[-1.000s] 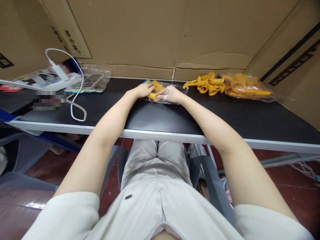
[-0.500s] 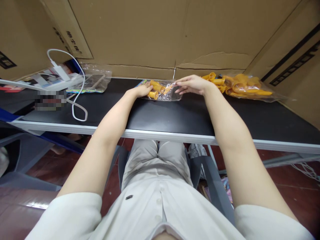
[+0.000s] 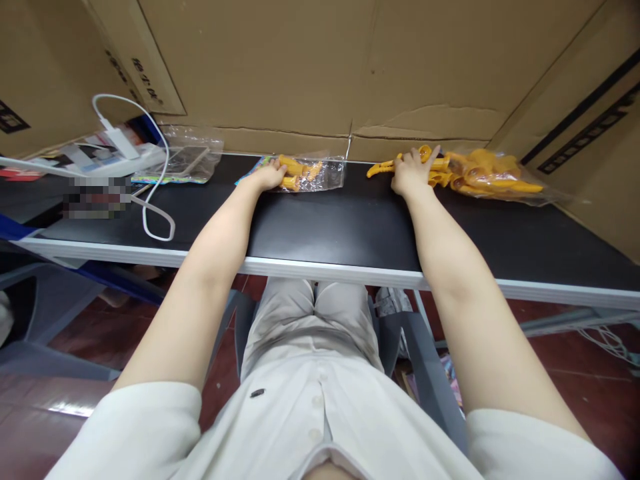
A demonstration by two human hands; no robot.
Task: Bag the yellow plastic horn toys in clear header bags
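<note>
My left hand (image 3: 271,175) grips the left end of a clear plastic bag (image 3: 331,175) lying on the black tabletop (image 3: 330,227). Inside the bag are several orange-yellow plastic pieces (image 3: 303,167); their kind is not clear. Farther right, my right hand (image 3: 412,172) rests over loose pieces of the same colour, fingers spread apart. A thin, bent orange-yellow piece (image 3: 380,169) sticks out to the left of this hand. Touching the pile's right side is a larger clear bag (image 3: 500,175) filled with more orange-yellow pieces. My right palm hides part of the pile.
Another clear bag (image 3: 193,160) lies at the back left, beside a white power strip (image 3: 145,158) and a looped white cable (image 3: 167,227). Tall cardboard panels (image 3: 280,67) wall in the back and sides. A metal edge (image 3: 330,268) runs along the table's front.
My left hand and the small bag have shifted left. My right hand has left the bag's right end and moved right, down onto the loose orange-yellow pieces.
</note>
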